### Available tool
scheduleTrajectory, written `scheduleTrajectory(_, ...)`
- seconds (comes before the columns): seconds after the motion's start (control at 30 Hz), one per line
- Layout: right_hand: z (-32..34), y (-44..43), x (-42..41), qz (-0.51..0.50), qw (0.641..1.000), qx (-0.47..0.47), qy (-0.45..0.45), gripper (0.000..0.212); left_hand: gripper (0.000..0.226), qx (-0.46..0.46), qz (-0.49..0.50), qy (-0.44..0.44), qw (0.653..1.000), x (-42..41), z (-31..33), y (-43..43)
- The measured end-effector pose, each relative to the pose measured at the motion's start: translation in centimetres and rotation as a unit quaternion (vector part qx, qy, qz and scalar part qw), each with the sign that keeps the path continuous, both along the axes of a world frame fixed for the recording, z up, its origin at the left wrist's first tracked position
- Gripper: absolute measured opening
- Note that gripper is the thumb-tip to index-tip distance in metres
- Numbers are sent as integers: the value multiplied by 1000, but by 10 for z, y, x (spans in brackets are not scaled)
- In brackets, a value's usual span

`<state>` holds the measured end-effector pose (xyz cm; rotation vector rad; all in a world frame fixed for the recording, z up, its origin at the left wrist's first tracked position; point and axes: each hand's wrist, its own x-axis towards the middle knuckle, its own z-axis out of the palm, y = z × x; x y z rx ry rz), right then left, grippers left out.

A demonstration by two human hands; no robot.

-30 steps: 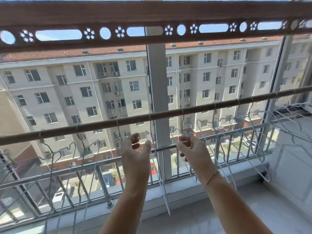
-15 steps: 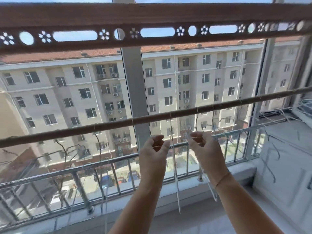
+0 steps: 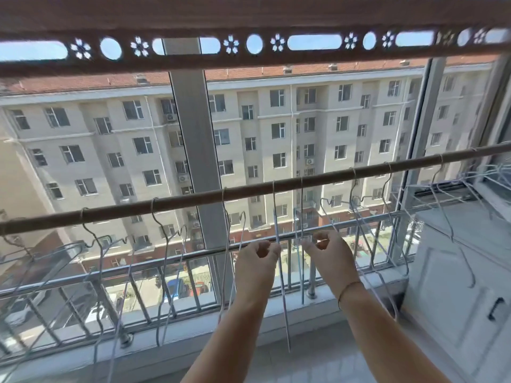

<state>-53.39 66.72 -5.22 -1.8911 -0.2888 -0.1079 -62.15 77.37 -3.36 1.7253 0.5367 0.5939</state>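
1. Now, from the head view: hung side by side at the middle of the drying rod (image 3: 193,201), both edge-on, a first hanger (image 3: 276,222) and a second hanger (image 3: 302,217). Pinched just below the neck: the first by the curled fingers of the left hand (image 3: 257,262); the second, apparently, by the thumb and forefinger of the right hand (image 3: 330,257), closed on the wire.
2. Likely to tangle: hung very near each other, and could lock together lower down if pulled apart carelessly.
3. Could come unhooked from the rod if nudged upward, then drop toward the sill.
4. Could snag on the other hangers (image 3: 224,205) crowded toward the rod's right end if slid that way too fast.
5. Counted: two hands; one rod; eight hooks plainly over it, perhaps a ninth by the right end, with more blurred wire past the left end; one bracelet (image 3: 349,286); one white cabinet (image 3: 453,272) below the rod's right end.
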Motion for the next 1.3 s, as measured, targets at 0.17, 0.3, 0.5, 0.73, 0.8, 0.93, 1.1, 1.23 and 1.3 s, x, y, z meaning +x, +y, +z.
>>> scheduleTrajectory(0.17,-1,4,9,59,992,79,82,12,7,-10,-23,11,1000,12,-3,3)
scheduleTrajectory(0.3,3,8,12,87,983,115,117,8,18,-16,-28,14,999,19,-3,5)
scheduleTrajectory(0.5,8,10,21,58,980,165,93,13,21,-19,-19,9,1000,23,-3,11)
scheduleTrajectory(0.73,6,-1,30,38,983,161,83,15,9,-57,-26,1,998,30,-6,12)
scheduleTrajectory(0.8,4,-2,32,34,984,157,82,16,11,-61,-26,0,998,32,-7,12)
scheduleTrajectory(0.93,3,-1,34,38,985,145,84,13,10,-57,-26,-8,998,34,-10,14)
scheduleTrajectory(1.1,7,-5,29,23,989,135,59,10,23,1,7,-39,999,34,-8,16)
scheduleTrajectory(1.23,19,-14,20,-3,993,121,-8,9,30,61,34,-93,993,34,5,11)
scheduleTrajectory(1.3,25,-25,17,-14,992,110,-52,8,30,77,28,-113,990,35,13,2)
